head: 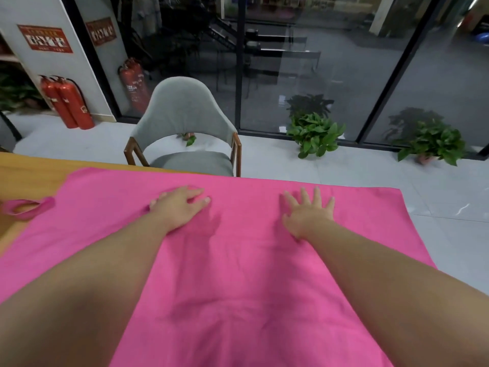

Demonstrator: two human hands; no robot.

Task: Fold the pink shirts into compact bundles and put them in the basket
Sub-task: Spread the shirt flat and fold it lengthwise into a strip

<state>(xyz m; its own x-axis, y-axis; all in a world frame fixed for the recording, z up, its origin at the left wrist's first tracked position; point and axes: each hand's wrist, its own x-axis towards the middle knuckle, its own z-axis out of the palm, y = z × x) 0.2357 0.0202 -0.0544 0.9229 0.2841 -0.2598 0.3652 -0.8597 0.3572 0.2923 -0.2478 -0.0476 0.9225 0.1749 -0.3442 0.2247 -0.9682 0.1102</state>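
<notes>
Both palms press flat, holding nothing: left hand and right hand, fingers spread, on the pink shirt covering the wooden table across the lower frame.

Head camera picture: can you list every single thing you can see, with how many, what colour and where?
pink shirt: one, pink, spread flat on the table, its right edge hanging past the table
table: one, wooden, bare at far left
chair: one, grey with brown wooden frame, across the table
fire extinguishers: two, red, on the floor at left; a third one shows in the glass
potted plants: two, green, on the floor by the glass wall
signs: one red, on the wall upper left, mirrored in the glass
left hand: flat on the shirt
right hand: fingers spread, flat on the shirt
</notes>
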